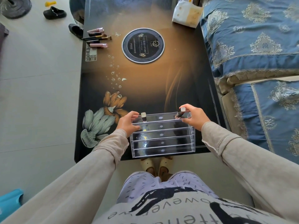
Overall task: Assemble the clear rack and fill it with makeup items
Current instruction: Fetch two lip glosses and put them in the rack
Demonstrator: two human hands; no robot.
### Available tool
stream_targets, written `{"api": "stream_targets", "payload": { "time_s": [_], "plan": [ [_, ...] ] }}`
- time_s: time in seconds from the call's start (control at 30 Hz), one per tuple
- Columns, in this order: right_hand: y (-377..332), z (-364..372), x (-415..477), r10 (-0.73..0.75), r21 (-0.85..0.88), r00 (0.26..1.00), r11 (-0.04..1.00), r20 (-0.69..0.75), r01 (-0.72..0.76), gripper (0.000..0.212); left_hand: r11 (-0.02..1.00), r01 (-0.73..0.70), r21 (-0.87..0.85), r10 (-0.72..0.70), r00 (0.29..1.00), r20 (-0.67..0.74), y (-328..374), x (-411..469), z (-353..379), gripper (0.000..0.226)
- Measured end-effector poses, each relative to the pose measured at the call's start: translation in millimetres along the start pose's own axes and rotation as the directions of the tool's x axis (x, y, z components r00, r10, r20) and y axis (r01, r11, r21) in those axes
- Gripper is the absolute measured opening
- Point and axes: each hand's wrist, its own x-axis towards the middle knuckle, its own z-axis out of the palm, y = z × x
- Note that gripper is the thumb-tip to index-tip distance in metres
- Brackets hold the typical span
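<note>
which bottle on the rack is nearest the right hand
The bottle at the rack's right end, beside the right hand; the other stands at the left end.

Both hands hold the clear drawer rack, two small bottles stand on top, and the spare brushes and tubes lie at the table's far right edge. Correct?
Not quite. In the head view the makeup brushes and tubes lie at the table's far left edge, not the right. The rest holds: left hand and right hand hold the clear drawer rack, two small bottles on top.
</note>
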Motion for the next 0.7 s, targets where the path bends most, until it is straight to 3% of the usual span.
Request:
{"api": "stream_targets", "payload": {
  "time_s": [0.1,0.2,0.3,0.37,0.43,0.53,0.7],
  "plan": [
    [9,6,-12,0.068,0.031,0.996,0.997,-0.065,-0.067,0.045,1.0,0.02,0.023,-0.017,0.994,-0.105,-21,-19,5,0.048],
    [30,22,-37,0.168,0.086,0.974,0.984,-0.154,-0.156,0.036,0.995,0.089,-0.034,-0.094,0.975,-0.203,-48,-45,12,0.034],
    [57,45,-66,0.282,0.067,0.957,0.958,-0.061,-0.278,0.022,0.954,0.293,-0.055,-0.297,0.952,-0.076,-86,-74,27,0.016],
    [74,60,-83,0.348,-0.013,0.935,0.937,0.068,-0.348,0.02,0.876,0.477,-0.07,-0.469,0.877,0.104,-112,-98,42,0.008],
    [89,71,-95,0.386,-0.082,0.907,0.923,0.168,-0.377,0.021,0.776,0.621,-0.115,-0.598,0.781,0.181,-135,-124,57,0.017],
    [100,75,-96,0.384,-0.22,0.875,0.919,0.296,-0.328,0.021,0.654,0.699,-0.29,-0.704,0.703,0.105,-155,-161,81,0.032],
    [89,75,-73,0.327,-0.436,0.847,0.891,0.42,-0.128,0.015,0.42,0.669,-0.613,-0.833,0.552,0.032,-160,-225,133,0.036]
  ]
}}
